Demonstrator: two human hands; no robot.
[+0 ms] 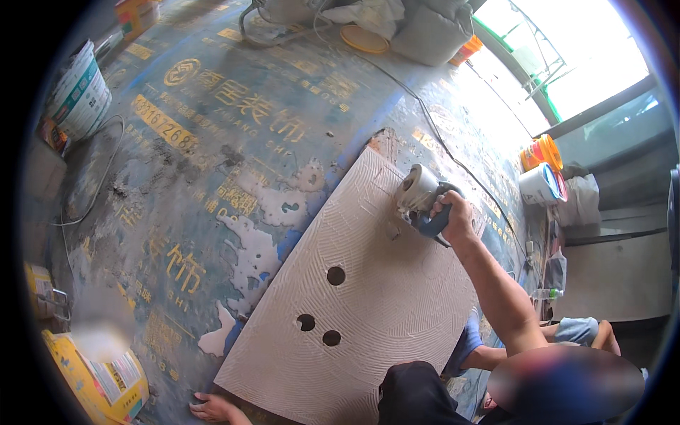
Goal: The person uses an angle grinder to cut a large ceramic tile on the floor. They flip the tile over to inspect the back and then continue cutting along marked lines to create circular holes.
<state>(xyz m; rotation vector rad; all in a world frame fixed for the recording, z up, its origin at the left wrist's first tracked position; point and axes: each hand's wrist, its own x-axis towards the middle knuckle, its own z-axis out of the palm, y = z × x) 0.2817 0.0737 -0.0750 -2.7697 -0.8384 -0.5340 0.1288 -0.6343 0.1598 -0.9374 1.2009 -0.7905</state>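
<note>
Printed floor covering (212, 127) beneath a large grey tile (368, 297) with three holes; right hand (455, 216) clenched around a grinder (419, 195) at the tile's far edge; left hand (211, 407) rests, fingers loose, at its near corner.

A white bucket (79, 95) stands far left; 2 more buckets (542, 173) (orange and white) sit right, grey sacks (418, 28) up top.

Printed floor covering (212, 127): grooved tile (368, 283), buckets (79, 95), sacks (418, 28).
</note>
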